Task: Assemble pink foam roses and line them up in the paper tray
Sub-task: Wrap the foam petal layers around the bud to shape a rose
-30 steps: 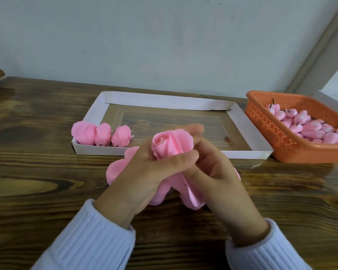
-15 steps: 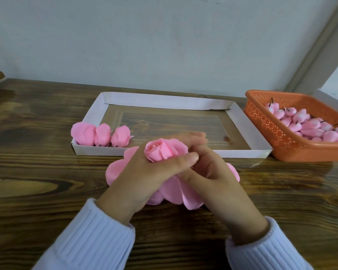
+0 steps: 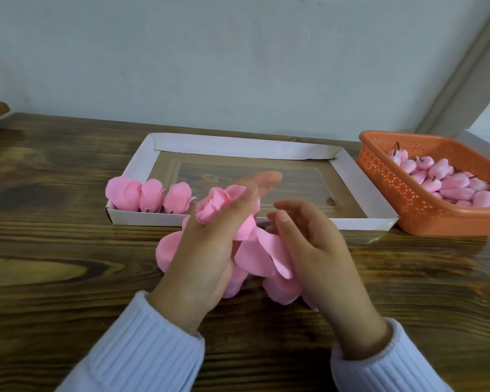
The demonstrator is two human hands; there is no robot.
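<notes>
We count three finished roses [image 3: 151, 195] in one paper tray [image 3: 238, 145] at twelve o'clock, one half-made rose [image 3: 214, 203] between our left hand [image 3: 210, 250] and right hand [image 3: 317, 250], and one orange basket [image 3: 408, 202] at two o'clock, its buds [image 3: 453, 188] beyond counting.

The tabletop [image 3: 54, 250] is dark, strongly grained wood with a glossy finish that catches reflections. The paper tray [image 3: 351, 176] is white matt card. The half-made rose [image 3: 212, 205] and the finished roses [image 3: 150, 195] are soft, matt pink foam. The basket [image 3: 408, 199] is orange perforated plastic, faintly shiny. The sleeves [image 3: 142, 349] are pale ribbed knit.
</notes>
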